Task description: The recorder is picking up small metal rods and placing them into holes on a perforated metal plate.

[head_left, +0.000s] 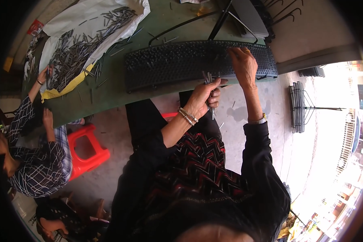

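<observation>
My left hand [201,99] is closed round a small bundle of thin grey sticks [211,109], held upright just in front of the green table's edge. Lying across the table in front of me is a long black panel [169,66] with a dense pattern of small holes or bumps. At the panel's right part, my right hand [245,66] is bent down with its fingertips pinched together at the surface. Whatever sits between those fingertips is hidden or too small to make out. A black wire frame [181,27] rises from the panel's far side.
On the left of the table [113,94], a white and yellow sack [97,24] bears a heap of similar sticks [68,60]. A co-worker's hand [45,75] touches it. A red stool [86,151] stands at left, and a slatted black rack [297,107] lies on the floor at right.
</observation>
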`<action>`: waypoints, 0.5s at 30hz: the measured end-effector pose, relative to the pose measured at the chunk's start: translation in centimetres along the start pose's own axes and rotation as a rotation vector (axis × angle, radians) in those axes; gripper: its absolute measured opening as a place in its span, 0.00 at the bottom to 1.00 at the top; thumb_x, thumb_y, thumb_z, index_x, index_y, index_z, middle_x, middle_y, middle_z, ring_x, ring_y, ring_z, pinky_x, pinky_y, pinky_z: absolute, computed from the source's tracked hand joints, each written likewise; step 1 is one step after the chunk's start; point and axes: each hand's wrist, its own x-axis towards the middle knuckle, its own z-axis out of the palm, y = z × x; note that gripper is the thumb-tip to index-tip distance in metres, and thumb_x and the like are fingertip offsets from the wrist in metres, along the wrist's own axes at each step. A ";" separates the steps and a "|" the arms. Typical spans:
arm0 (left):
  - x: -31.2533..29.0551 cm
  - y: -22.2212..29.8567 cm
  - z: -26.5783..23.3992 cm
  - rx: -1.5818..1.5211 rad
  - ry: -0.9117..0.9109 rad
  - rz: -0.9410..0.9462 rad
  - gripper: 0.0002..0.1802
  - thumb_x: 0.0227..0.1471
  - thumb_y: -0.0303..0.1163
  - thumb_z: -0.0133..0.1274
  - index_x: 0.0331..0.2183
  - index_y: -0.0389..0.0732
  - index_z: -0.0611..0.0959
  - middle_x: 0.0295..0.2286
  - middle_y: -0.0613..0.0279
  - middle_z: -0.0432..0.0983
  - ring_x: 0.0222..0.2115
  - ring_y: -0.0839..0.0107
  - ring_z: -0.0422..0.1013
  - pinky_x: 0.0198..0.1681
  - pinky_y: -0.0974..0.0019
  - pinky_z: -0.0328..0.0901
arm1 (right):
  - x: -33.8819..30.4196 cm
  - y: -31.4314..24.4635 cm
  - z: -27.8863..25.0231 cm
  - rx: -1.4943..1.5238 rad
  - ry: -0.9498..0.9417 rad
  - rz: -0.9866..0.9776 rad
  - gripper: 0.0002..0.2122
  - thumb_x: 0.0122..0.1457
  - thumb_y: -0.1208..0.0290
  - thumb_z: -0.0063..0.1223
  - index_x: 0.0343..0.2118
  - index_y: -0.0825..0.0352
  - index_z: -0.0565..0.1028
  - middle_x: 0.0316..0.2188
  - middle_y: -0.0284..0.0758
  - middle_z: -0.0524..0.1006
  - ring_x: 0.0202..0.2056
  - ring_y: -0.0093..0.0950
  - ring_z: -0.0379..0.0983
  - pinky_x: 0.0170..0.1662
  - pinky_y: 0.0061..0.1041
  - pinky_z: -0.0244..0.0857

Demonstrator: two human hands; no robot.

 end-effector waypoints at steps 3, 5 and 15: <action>-0.2 0.1 0.2 0.004 0.003 0.009 0.18 0.59 0.43 0.50 0.43 0.39 0.77 0.16 0.78 0.55 0.12 0.88 0.50 0.16 0.79 0.45 | 0.1 0.4 -0.1 0.060 -0.018 0.020 0.07 0.55 0.65 0.55 0.35 0.58 0.80 0.30 0.34 0.76 0.33 0.35 0.75 0.35 0.31 0.67; -0.2 0.1 0.2 0.010 0.015 0.005 0.18 0.58 0.43 0.50 0.44 0.39 0.76 0.16 0.78 0.55 0.12 0.87 0.51 0.16 0.79 0.45 | 0.0 0.7 0.0 0.106 -0.019 0.037 0.07 0.55 0.65 0.55 0.35 0.58 0.80 0.29 0.34 0.76 0.32 0.35 0.75 0.35 0.31 0.67; 0.3 -0.4 -0.1 0.008 0.000 -0.013 0.20 0.57 0.43 0.52 0.45 0.38 0.75 0.16 0.78 0.55 0.12 0.86 0.51 0.17 0.78 0.46 | -0.4 1.0 0.0 0.142 -0.065 0.023 0.09 0.55 0.66 0.56 0.38 0.58 0.80 0.29 0.34 0.76 0.31 0.34 0.75 0.35 0.29 0.66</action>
